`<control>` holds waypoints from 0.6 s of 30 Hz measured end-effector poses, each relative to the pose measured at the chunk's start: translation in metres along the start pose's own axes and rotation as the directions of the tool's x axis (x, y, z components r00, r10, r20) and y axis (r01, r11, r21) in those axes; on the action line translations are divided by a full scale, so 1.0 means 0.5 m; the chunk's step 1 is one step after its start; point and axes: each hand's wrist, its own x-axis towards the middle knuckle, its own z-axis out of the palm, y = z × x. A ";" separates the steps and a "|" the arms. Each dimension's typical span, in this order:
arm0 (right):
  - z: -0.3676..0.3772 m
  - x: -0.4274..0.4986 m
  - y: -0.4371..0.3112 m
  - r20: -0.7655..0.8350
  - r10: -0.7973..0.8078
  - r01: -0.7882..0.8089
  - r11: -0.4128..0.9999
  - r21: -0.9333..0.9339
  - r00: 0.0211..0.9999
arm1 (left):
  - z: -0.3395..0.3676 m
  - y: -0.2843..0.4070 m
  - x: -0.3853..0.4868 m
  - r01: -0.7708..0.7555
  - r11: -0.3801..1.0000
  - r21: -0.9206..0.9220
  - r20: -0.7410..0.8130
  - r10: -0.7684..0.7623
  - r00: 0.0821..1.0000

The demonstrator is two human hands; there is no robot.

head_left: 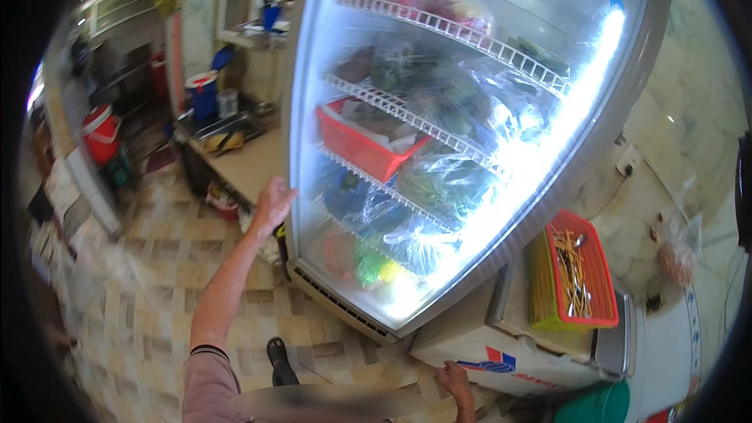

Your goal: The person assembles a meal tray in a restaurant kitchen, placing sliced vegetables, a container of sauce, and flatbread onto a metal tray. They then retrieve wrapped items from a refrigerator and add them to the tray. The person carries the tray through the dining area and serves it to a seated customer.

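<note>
A tall glass-door display refrigerator [482, 329] stands lit before me, its door closed. My left hand [274, 205] is at the left edge of the door frame, fingers curled against it; whether it grips the edge cannot be told. Behind the glass, white wire shelves [411, 120] hold plastic bags of greens [449, 179], a red plastic basket [370, 144] and, near the top, bags with reddish contents [461, 12]. My right hand [454, 378] hangs low in front of a white chest freezer [529, 371], fingers partly curled, with nothing clearly visible in it.
Chopsticks and spoons fill a red and yellow-green basket [605, 282] on the chest freezer. A green bin [605, 402] stands at lower right. Left of the refrigerator is a low counter [249, 170] with a blue container [202, 100]. A red cooler [101, 132] stands farther left.
</note>
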 end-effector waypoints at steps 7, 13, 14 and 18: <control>0.115 -0.150 -0.177 0.024 0.337 -0.338 0.935 0.108 0.941 | 0.022 -0.019 0.375 -0.294 0.937 -0.192 0.029 0.304 0.952; 0.128 -0.214 -0.288 0.029 0.472 -0.471 0.868 0.160 0.881 | -0.004 0.008 0.374 -0.203 0.942 -0.267 0.242 0.270 0.932; 0.127 -0.219 -0.311 -0.015 0.480 -0.468 0.862 0.196 0.877 | -0.008 0.011 0.368 -0.215 0.953 -0.215 0.247 0.266 0.932; 0.137 -0.221 -0.429 -0.154 0.416 -0.303 0.828 0.472 0.896 | -0.033 -0.014 0.347 -0.308 0.941 -0.144 0.237 0.334 0.912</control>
